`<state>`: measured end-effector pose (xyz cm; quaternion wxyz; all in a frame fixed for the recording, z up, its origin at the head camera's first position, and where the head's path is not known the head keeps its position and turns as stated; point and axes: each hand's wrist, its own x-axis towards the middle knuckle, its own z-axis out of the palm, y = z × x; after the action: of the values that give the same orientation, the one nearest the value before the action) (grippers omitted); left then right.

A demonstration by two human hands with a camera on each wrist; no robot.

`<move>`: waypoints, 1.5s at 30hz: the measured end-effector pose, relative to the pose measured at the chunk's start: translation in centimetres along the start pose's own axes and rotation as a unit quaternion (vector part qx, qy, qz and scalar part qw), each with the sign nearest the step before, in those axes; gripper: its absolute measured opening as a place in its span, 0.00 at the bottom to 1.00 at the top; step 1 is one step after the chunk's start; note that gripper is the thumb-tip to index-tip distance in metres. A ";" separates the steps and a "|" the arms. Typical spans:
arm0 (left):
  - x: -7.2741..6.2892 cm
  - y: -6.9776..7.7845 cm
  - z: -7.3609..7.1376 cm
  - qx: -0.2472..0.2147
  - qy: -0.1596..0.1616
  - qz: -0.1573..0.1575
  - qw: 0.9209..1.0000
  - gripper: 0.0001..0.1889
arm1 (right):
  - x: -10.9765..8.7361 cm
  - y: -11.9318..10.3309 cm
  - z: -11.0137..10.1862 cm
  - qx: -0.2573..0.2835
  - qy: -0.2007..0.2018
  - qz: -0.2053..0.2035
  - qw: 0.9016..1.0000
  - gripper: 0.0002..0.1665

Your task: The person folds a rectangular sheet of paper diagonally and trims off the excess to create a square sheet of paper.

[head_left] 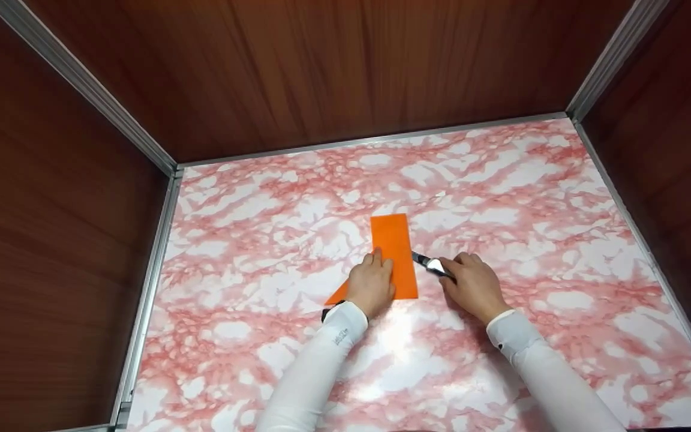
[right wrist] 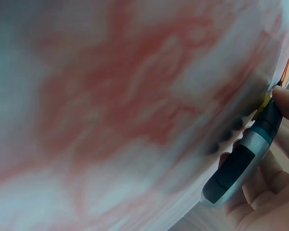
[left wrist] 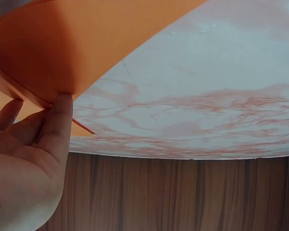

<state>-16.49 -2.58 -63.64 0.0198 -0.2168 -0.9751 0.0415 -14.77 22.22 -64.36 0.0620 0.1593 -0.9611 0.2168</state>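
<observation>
A folded sheet of orange paper (head_left: 392, 234) lies on the table, with one pointed corner sticking out to the left beneath the wrist. My left hand (head_left: 372, 282) rests on it, fingertips pressing the paper down near its left edge. In the left wrist view the fingers (left wrist: 62, 113) extend onto the orange sheet (left wrist: 101, 33), part of which rises in a curve. My right hand (head_left: 473, 285) grips a utility knife (head_left: 435, 267), its blade pointing left, right at the paper's right edge. The right wrist view shows the knife's black and silver handle (right wrist: 236, 166) held by thumb and fingers.
The table (head_left: 249, 252) has a red and white marbled top. Brown wood-look panels (head_left: 333, 72) with metal edge strips (head_left: 152, 288) enclose it at the back, left and right.
</observation>
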 end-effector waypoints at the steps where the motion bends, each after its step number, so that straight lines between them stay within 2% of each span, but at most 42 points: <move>1: 0.0 0.0 -0.1 0.001 0.000 0.000 1.000 0.18 | 0.1 -0.1 0.0 -0.001 -0.003 0.002 1.000 0.26; 12: 0.1 0.1 -0.1 -0.003 -0.003 -0.001 1.000 0.19 | 1.0 -0.5 0.3 -0.007 0.000 -0.002 1.000 0.26; 19: 0.1 0.1 0.0 -0.010 -0.003 -0.003 1.000 0.19 | 0.9 -0.3 0.1 -0.014 0.003 0.004 1.000 0.26; 30: 0.1 0.0 -0.1 -0.012 -0.006 -0.007 1.000 0.17 | 0.6 0.9 -0.4 -0.015 0.018 0.033 0.999 0.27; 45: 0.0 0.0 0.0 -0.012 0.004 -0.006 1.000 0.19 | 0.6 1.0 -0.4 -0.013 0.026 0.030 0.999 0.27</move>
<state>-16.49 -2.59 -63.67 0.0215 -0.2112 -0.9768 0.0290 -15.64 23.06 -64.22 0.0822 0.1236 -0.9662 0.2106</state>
